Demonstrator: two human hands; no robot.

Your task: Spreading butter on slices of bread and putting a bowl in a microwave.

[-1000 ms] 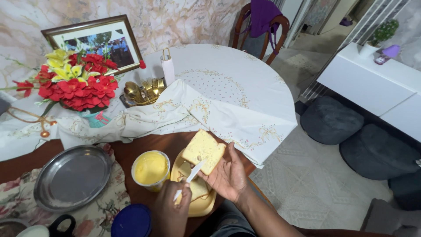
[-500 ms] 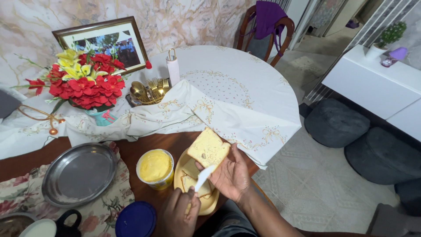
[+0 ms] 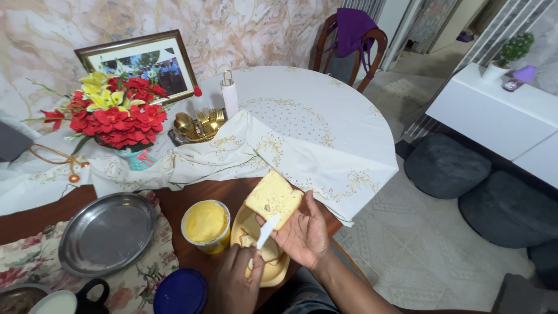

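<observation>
My right hand (image 3: pixel 305 235) holds a slice of pale yellow bread (image 3: pixel 272 199) flat on its fingers, above a yellow plate (image 3: pixel 273 270) that carries more bread. My left hand (image 3: pixel 235 285) grips a small white knife (image 3: pixel 266 231), whose tip touches the near edge of the held slice. An open tub of yellow butter (image 3: pixel 205 222) stands just left of the plate on the brown table. Its blue lid (image 3: pixel 181 292) lies near the front edge, beside my left hand.
A round metal tray (image 3: pixel 104 232) lies on a floral cloth at left, with a black-handled mug (image 3: pixel 58 302) in front of it. Red and yellow flowers (image 3: pixel 113 116), a framed picture (image 3: pixel 139 58) and gold cutlery (image 3: pixel 197 125) stand behind. Dark poufs (image 3: pixel 444 166) sit on the floor at right.
The knife has shifted slightly along the near edge of the slice, dipping lower and coming back up. The bread stays in my right hand. The view has moved a little.
</observation>
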